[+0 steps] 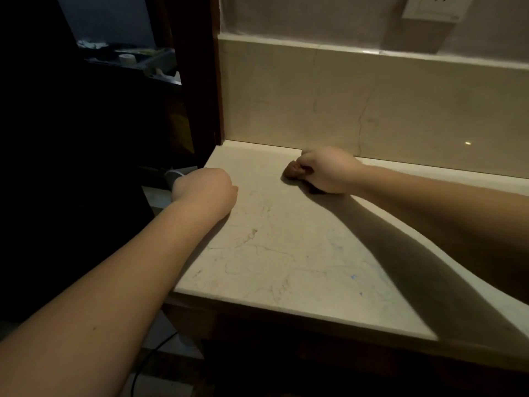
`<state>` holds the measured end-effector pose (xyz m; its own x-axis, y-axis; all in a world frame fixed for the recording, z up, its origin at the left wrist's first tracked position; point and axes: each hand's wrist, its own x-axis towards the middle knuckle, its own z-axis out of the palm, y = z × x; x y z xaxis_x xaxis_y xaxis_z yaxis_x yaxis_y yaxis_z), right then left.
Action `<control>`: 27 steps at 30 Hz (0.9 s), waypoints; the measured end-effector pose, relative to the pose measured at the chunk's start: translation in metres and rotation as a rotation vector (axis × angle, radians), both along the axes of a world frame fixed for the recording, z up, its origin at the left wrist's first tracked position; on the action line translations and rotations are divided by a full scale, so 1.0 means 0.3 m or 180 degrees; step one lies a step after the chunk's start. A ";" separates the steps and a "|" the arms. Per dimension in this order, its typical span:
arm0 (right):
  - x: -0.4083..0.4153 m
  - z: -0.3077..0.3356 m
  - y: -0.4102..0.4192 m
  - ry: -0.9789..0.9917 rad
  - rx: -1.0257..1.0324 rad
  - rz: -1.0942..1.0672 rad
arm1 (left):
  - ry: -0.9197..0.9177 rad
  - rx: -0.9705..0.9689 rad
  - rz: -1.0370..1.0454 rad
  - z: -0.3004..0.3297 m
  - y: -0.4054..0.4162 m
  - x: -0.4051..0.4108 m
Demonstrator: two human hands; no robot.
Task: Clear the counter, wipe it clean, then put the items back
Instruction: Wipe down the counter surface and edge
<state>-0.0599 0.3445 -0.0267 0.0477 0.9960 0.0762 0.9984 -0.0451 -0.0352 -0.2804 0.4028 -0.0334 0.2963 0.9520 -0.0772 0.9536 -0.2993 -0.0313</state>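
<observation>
A pale marble counter with thin veins and small blue marks fills the middle of the view. My right hand grips a crumpled brown cloth and presses it on the counter close to the back wall. Only a bunched end of the cloth shows past my fingers. My left hand rests on the counter's left edge, fingers curled under with nothing visible in them.
A beige tiled backsplash rises behind the counter, with a white wall socket above at the right. A dark wooden door frame borders the left. A dim room with a cluttered table lies beyond it. A cable runs on the floor.
</observation>
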 end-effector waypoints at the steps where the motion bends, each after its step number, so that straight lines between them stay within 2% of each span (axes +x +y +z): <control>1: -0.026 -0.001 -0.044 0.0049 0.0035 0.0114 | -0.0013 0.0012 -0.0020 0.002 -0.001 -0.001; 6: -0.080 -0.012 -0.217 0.0160 -0.0210 0.0812 | 0.0022 0.0165 -0.0137 0.008 -0.026 0.017; 13: 0.064 -0.003 0.042 -0.0162 -0.0057 -0.0182 | 0.0153 0.0164 -0.0073 0.017 -0.036 0.052; 16: 0.014 -0.016 -0.014 -0.0031 -0.0021 0.0026 | 0.0006 0.0078 -0.0021 -0.009 -0.016 0.029; 20: 0.015 -0.017 -0.155 0.0269 -0.0185 0.0434 | -0.0132 0.0197 -0.0428 -0.035 -0.016 0.009; 23: 0.101 0.010 -0.094 0.0231 -0.0266 0.0165 | -0.0059 0.0114 -0.0453 -0.031 -0.006 0.009; 27: 0.159 0.009 0.088 0.0032 -0.0055 -0.0173 | -0.0031 0.0064 -0.0536 -0.024 0.002 0.006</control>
